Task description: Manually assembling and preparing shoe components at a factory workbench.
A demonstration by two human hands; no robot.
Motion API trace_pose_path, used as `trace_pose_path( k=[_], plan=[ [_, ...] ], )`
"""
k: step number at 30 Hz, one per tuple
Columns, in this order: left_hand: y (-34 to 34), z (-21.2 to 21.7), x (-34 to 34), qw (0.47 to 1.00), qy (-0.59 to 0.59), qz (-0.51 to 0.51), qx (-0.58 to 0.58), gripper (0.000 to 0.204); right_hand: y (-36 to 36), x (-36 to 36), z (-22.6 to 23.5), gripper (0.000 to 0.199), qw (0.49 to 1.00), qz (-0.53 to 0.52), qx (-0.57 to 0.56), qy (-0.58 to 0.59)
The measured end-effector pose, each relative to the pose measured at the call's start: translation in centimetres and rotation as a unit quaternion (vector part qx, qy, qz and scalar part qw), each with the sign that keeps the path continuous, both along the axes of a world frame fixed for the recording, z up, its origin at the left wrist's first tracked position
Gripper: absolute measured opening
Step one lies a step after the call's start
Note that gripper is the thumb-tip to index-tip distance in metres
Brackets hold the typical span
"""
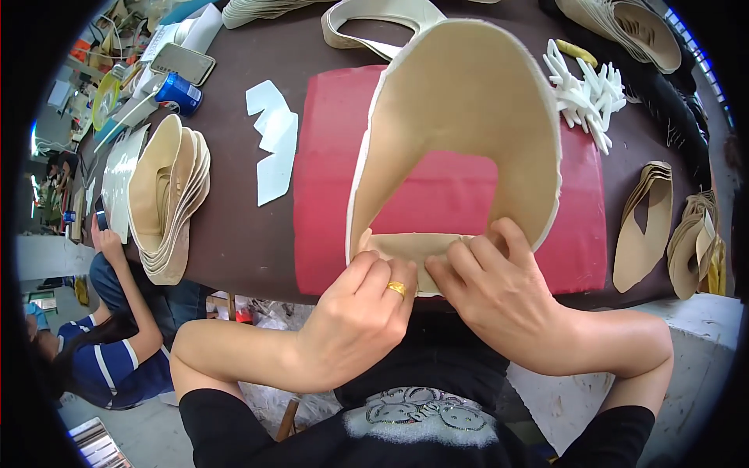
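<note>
A large beige shoe upper (pixel 468 86) with a pale edge stands curved open over a red mat (pixel 331 156). Its near strip lies along the mat's front edge, and both hands pinch it there. My left hand (pixel 363 300), with a gold ring, is closed on the strip's left part. My right hand (pixel 499 288) is closed on the same strip a little to the right, thumb and fingers pressed on the material. The fingertips are partly hidden behind the knuckles and the folded edge.
Stacked beige pieces (pixel 168 195) stand left of the mat, beside a white zigzag template (pixel 273 140). A blue can (pixel 179 93) and a phone (pixel 183 62) lie behind. White strips (pixel 585 86) and more beige pieces (pixel 646 226) are at right. Another person (pixel 109 343) sits at left.
</note>
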State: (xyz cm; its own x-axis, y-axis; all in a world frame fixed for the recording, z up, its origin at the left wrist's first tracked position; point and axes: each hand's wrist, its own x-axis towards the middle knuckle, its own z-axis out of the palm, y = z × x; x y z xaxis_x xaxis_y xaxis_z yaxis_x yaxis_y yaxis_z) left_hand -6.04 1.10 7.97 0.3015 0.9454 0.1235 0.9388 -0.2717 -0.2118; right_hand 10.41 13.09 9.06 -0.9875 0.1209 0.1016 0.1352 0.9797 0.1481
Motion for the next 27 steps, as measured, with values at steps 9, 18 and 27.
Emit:
trace_pose_path(
  k=[9,18,27],
  plan=[
    [-1.4,-1.4,-1.3,0.999,-0.044,0.0,0.021,0.011,-0.1,-1.6,0.6,0.013,0.995,0.027,0.033,-0.088],
    [-3.1,-3.3,0.8,0.99,0.066,-0.007,0.127,0.027,-0.9,0.1,-1.6,0.02,0.989,0.037,-0.134,0.054],
    [-3.1,-3.4,1.1,0.987,0.075,-0.013,0.142,0.028,-0.6,0.4,-2.2,0.02,0.991,0.087,-0.038,0.092]
  ],
)
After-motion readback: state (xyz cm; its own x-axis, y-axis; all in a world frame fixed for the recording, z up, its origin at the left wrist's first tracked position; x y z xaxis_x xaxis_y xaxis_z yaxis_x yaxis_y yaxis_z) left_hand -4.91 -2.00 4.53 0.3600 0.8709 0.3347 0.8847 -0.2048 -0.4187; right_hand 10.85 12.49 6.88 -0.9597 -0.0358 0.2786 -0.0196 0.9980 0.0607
